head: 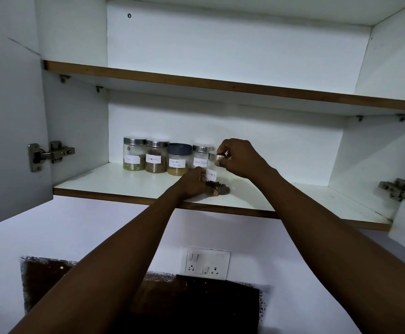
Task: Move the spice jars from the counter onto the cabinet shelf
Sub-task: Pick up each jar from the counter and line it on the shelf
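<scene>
On the lower cabinet shelf (129,182) stands a row of labelled spice jars: a fennel jar (134,154), a brown-spice jar (156,157), a dark-lidded coriander powder jar (179,160) and a black pepper jar (201,157). In front of the row's right end is a clear cloves jar (213,175) with a steel lid. My left hand (194,183) grips the jar low on its body. My right hand (237,157) pinches its lid from above. The jar's base sits at shelf level, near the front.
The upper shelf (220,84) holds nothing visible. Both cabinet doors are open, with hinges at left (49,154) and right (401,192). A switch and socket plate (205,262) is on the wall below, above a dark recess (172,304).
</scene>
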### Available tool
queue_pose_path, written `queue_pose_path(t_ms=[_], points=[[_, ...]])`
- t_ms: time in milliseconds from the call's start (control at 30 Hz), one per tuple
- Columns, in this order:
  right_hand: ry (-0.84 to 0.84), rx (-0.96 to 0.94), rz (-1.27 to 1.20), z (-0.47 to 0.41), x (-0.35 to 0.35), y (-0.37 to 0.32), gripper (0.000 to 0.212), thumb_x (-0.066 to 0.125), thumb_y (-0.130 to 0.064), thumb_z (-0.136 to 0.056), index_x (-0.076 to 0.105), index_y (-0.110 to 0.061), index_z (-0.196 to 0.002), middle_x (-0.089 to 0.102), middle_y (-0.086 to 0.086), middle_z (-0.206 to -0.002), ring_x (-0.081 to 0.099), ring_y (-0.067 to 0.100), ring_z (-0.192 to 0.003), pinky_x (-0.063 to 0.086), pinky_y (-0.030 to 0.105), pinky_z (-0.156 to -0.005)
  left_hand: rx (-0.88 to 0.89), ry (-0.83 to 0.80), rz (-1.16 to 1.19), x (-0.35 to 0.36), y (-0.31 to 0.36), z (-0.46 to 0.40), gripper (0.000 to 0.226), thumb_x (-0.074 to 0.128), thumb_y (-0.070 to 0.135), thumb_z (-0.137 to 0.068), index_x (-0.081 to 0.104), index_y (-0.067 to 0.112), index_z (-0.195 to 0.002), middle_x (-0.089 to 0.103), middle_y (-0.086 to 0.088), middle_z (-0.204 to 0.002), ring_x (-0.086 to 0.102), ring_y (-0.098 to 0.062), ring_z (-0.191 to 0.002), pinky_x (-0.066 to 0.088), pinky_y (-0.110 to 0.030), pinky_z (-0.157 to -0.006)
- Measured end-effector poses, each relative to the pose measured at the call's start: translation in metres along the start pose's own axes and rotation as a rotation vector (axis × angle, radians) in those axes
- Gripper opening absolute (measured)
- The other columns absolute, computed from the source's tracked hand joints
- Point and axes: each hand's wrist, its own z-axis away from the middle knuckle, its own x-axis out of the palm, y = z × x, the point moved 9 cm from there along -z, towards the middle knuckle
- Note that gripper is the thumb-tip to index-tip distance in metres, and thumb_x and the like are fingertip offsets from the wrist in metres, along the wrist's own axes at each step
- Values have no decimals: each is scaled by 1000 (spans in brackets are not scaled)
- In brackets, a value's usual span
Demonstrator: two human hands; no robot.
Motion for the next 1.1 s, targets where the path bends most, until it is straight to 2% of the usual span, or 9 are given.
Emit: queue_pose_path(t_ms=[100, 200, 300, 367, 467, 567, 633, 800, 1100], points=[[5, -18, -6, 0, -3, 5, 23, 76, -4, -81, 73, -10, -102, 74, 3, -107, 65, 19, -104, 39, 5, -71, -47, -22, 17, -2, 3, -1, 71, 91, 15, -74, 59, -1, -136, 64, -11, -134, 59, -28, -128, 50, -37, -107], [4, 7, -4, -1, -1, 12, 26, 67, 6, -80, 72, -9, -100, 73, 6, -105, 66, 22, -102, 51, 24, -79, -66, -12, 34, 1, 11, -4, 54, 88, 13, -78, 68, -5, -125, 69, -18, -131, 63, -31, -127, 48, -48, -113], [45, 34, 9, -2, 3, 18, 27, 61, 11, -81, 69, -8, -98, 71, 8, -103, 65, 25, -99, 50, 31, -80, -72, 78, 16, 4, 14, -6, 54, 93, 25, -75, 73, -4, -116, 74, -14, -121, 69, -26, -117, 54, -43, -105], [86, 37, 23, -2, 4, 21, 28, 58, 13, -81, 70, -6, -98, 70, 10, -104, 64, 27, -100, 52, 32, -83, -67, 133, 28, 4, 13, -10, 51, 94, 27, -73, 74, -7, -106, 75, -12, -107, 69, -23, -100, 57, -37, -87], [131, 47, 53, -3, 5, 28, 31, 53, 13, -80, 70, -6, -97, 72, 9, -100, 62, 32, -103, 55, 43, -86, -79, 181, 1, 6, 8, -18, 40, 94, 26, -72, 69, -2, -88, 66, -14, -88, 56, -17, -81, 43, -29, -73], [159, 100, 105, -6, 8, 41, 31, 55, 9, -82, 69, -14, -99, 74, 3, -99, 60, 29, -107, 57, 44, -81, -87, 241, 4, 5, 4, -27, 39, 89, 15, -70, 71, -5, -99, 74, -16, -104, 69, -25, -99, 54, -34, -95], [175, 126, 109, -8, 8, 48, 31, 56, 7, -84, 69, -16, -101, 75, 1, -100, 59, 28, -110, 57, 43, -82, -83, 225, -22, 6, 5, -33, 49, 88, 12, -72, 70, -3, -115, 72, -15, -119, 66, -27, -118, 50, -34, -106], [195, 148, 59, -17, 11, 61, 30, 57, 9, -86, 71, -13, -102, 76, 4, -100, 64, 31, -106, 58, 44, -83, -68, 240, -30, 10, 4, -48, 42, 79, 5, -80, 69, -3, -120, 69, -16, -126, 63, -28, -123, 43, -22, -88], [236, 188, 104, -31, 22, 80, 33, 56, 4, -89, 70, -20, -107, 71, 2, -104, 60, 27, -106, 54, 37, -79, -46, 207, -47, 20, -2, -70, 57, 79, 9, -81, 59, 2, -135, 64, -14, -137, 59, -28, -130, 48, -38, -111]])
